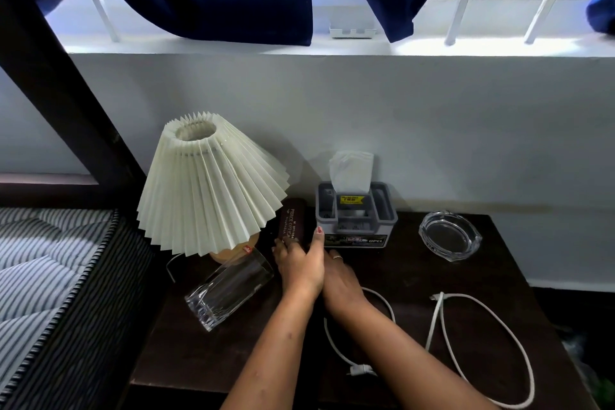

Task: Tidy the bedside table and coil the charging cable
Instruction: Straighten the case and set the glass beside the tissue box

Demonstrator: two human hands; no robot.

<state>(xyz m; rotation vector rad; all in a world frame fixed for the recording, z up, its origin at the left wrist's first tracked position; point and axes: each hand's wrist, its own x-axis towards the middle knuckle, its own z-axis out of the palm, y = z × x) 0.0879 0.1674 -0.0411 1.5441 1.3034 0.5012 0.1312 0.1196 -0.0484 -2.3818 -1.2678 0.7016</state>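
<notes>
The desk [416, 263] was a dark wooden surface set against a pale wall, with a striped mattress [50, 276] at its left side. At the rear left stood a lamp [213, 183] with a pleated cream shade. A dark brown spectacle case [293, 221], printed with gold lettering, lay just right of the lamp base, its long axis running front to back.

The left hand [299, 265] was placed on the near end of the spectacle case, thumb along the right edge of the case and fingers on the left; its grip was closed on the case. The right hand [342, 280] lay directly beside the left hand, touching it, palm down on the desk, with a ring on one finger. Whether its grip enclosed anything could not be determined, as the left hand hid the fingertips.

A clear drinking glass [229, 289] lay on its side at the front of the lamp, mouth toward the hands. A grey organiser [356, 220] holding a white tissue stood right of the case, against the wall. A clear glass ashtray [450, 235] sat at the rear right.

The white charging cable [482, 336] lay uncoiled on the front right of the desk in loose loops, one connector end near the front edge below the right forearm, the other end further right.
</notes>
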